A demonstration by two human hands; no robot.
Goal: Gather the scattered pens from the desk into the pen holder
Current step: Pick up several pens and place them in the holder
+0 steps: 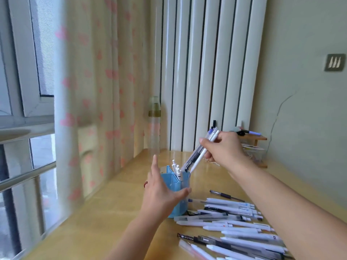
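Sunlit by a curtained window, a yellow desk [105, 222] is the scene of a tidy-up. Nearest the camera, at 5 o'clock, loose pens [234, 228] lie fanned in a heap, mostly white with a few dark ones, just beside the blue holder [176, 188]. The left hand [161, 196] comes up from 6 o'clock with fingers straight and spread, index pointing up and thumb laid across the holder's front wall, apparently steadying it. A few white pens already stand inside. Beyond it, toward 1 o'clock, the right hand [223, 147] reaches in on an outstretched arm, fingers curled round a bundle [201, 152] of several pens, tilted with tips down at the holder's rim. The step in hand looks to be dropping this bundle in; the next move calls for tipping it upright over the opening, letting go, then returning to the heap, where most of the work remains. Farther back, a clear bottle [154, 128] stands at 12 o'clock, a wooden rack [255, 147] by the wall at 2 o'clock
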